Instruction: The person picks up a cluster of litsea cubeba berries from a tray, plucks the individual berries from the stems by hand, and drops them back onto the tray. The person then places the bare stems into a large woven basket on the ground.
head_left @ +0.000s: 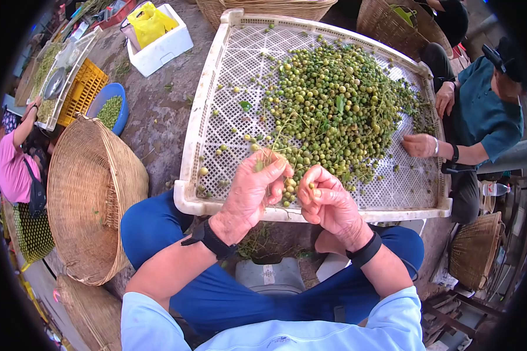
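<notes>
My left hand (pixel 253 186) is closed, its thumb and fingers pinching the stems of a small cluster of round yellow-green fruits (pixel 289 192) near the front edge of the tray. Just beside the cluster, my right hand (pixel 329 202) is closed in a pinch, with a small round fruit showing at its fingertips. Beyond both hands, a large heap of green fruits on stems (pixel 334 105) lies on the white mesh tray (pixel 208 126). Loose fruits and a few leaves are scattered to the heap's left.
A co-worker's hand (pixel 420 145) rests at the tray's right side. Left of me stand a big wicker basket (pixel 79 196), a blue basin (pixel 123 120) of green fruits and a white foam box (pixel 161 54) with a yellow bag. Another person in pink (pixel 19 169) works at far left.
</notes>
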`<state>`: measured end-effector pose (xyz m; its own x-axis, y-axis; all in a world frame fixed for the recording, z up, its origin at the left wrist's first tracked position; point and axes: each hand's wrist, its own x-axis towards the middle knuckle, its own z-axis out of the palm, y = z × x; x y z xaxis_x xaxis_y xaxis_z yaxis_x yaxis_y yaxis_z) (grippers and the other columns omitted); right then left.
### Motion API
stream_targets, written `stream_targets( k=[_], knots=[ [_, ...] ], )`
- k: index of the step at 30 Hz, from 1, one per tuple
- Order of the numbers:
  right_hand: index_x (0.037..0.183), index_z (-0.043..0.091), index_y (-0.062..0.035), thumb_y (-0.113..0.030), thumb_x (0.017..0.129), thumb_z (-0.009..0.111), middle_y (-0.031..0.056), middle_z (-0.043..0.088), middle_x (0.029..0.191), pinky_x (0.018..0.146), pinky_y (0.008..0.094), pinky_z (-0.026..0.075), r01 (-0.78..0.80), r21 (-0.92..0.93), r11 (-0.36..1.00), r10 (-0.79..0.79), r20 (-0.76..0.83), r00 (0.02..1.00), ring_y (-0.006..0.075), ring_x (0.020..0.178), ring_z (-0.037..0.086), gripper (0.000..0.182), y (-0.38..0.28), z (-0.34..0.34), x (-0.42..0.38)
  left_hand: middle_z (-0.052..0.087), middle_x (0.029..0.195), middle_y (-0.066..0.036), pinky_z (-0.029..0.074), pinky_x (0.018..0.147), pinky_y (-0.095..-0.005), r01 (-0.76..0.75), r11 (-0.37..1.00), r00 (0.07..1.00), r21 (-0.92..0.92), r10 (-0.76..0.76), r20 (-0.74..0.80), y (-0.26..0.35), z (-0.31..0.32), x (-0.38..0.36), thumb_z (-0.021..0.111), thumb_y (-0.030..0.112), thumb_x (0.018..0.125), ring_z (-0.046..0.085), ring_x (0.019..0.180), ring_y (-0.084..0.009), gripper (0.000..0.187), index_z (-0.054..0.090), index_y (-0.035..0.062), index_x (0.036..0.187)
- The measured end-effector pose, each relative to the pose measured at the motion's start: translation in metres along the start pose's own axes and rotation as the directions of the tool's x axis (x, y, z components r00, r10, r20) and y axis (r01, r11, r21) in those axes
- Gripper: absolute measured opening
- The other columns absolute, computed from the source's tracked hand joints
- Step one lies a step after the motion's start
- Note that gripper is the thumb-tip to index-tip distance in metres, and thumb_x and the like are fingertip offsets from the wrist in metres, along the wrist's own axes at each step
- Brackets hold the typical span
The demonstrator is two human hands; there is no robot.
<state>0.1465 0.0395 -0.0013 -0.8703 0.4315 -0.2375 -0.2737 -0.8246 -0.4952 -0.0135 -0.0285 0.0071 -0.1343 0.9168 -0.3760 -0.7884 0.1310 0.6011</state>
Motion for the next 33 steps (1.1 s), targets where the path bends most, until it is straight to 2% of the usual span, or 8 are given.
stream_targets(
  k=[3,9,16,21,23,25,28,33],
  knots=[
    [0.097,0.047,-0.0043,-0.009,0.081,0.052,0.0081,0.053,0.084,0.04,0.0207,0.04,-0.017,0.041,0.999,0.017,-0.005,1.0,0.0093,0.057,0.049,0.017,0.005,-0.005,0.0,0.06,0.078,-0.006,0.034,0.037,-0.0159,-0.025,0.999,0.997,0.04,0.022,0.074,0.002,0.001,-0.001,0.054,0.012,0.086,0.048,0.046,-0.0044,0.005,0.054,0.0066,0.084],
    [0.088,0.052,-0.0036,-0.015,0.083,0.056,0.0004,0.053,0.073,0.038,0.0164,0.032,-0.033,-0.383,0.923,-0.026,-0.148,0.989,0.0038,0.049,0.044,0.013,0.009,0.011,0.002,0.061,0.08,-0.008,0.034,0.037,-0.0165,-0.051,0.984,0.995,0.172,0.035,0.097,-0.003,-0.004,0.0,0.053,0.012,0.086,0.047,0.045,-0.0049,0.007,0.055,0.0061,0.084],
    [0.077,0.05,0.0025,-0.011,0.079,0.051,0.0072,0.048,0.064,0.035,0.0203,0.029,0.177,-0.199,0.964,-0.166,0.067,0.984,0.008,0.043,0.039,0.014,-0.002,0.003,0.0,0.061,0.08,-0.009,0.035,0.037,-0.0177,-0.048,0.999,0.997,0.003,0.048,-0.067,0.003,-0.005,0.004,0.051,0.01,0.086,0.047,0.046,-0.0052,0.006,0.054,0.0059,0.083],
    [0.087,0.049,0.0007,-0.007,0.079,0.049,0.0042,0.05,0.067,0.038,0.0198,0.033,0.044,-0.268,0.962,-0.097,-0.188,0.977,0.0071,0.046,0.042,0.011,-0.014,-0.004,0.012,0.059,0.075,-0.006,0.033,0.037,-0.0197,-0.177,0.981,0.976,0.083,0.186,-0.112,0.025,-0.005,0.002,0.049,0.011,0.085,0.044,0.044,-0.0064,0.005,0.053,0.0075,0.085],
    [0.097,0.051,0.0014,-0.004,0.081,0.047,0.0058,0.051,0.074,0.044,0.0198,0.038,-0.2,-0.692,0.694,-0.122,-0.387,0.914,0.0086,0.051,0.045,0.018,-0.003,-0.01,0.021,0.055,0.069,-0.003,0.033,0.037,-0.0189,-0.172,0.979,0.971,0.11,0.187,-0.147,0.038,-0.004,0.0,0.049,0.013,0.083,0.044,0.044,-0.0065,0.006,0.051,0.0067,0.084],
    [0.121,0.042,-0.0052,0.002,0.076,0.045,0.0119,0.049,0.102,0.066,0.0277,0.048,-0.111,-0.843,0.527,-0.099,-0.19,0.977,0.0171,0.085,0.056,0.046,0.012,0.002,0.019,0.053,0.062,-0.001,0.031,0.034,-0.0188,-0.234,0.968,0.953,0.086,0.246,-0.177,0.049,-0.003,-0.002,0.048,0.009,0.082,0.042,0.042,-0.0057,0.006,0.053,0.0072,0.079],
    [0.119,0.044,-0.0076,0.002,0.074,0.047,0.017,0.049,0.103,0.071,0.0353,0.047,0.105,-0.956,-0.273,-0.217,0.168,0.962,0.0291,0.088,0.057,0.047,0.017,0.014,0.019,0.047,0.054,0.001,0.029,0.035,-0.0186,-0.263,0.963,0.95,0.065,0.27,-0.154,0.057,-0.005,-0.005,0.052,0.009,0.081,0.041,0.04,-0.0052,0.003,0.053,0.0074,0.079],
    [0.099,0.055,-0.0082,-0.002,0.075,0.052,0.0112,0.05,0.089,0.064,0.038,0.046,-0.025,-0.825,-0.565,-0.312,0.186,0.932,0.0299,0.078,0.055,0.026,0.007,-0.02,0.028,0.039,0.05,0.005,0.029,0.035,-0.0174,-0.277,0.941,0.952,0.193,0.296,-0.082,0.048,-0.009,-0.006,0.057,0.012,0.082,0.039,0.04,-0.004,0.014,0.049,0.0105,0.071]
  ],
)
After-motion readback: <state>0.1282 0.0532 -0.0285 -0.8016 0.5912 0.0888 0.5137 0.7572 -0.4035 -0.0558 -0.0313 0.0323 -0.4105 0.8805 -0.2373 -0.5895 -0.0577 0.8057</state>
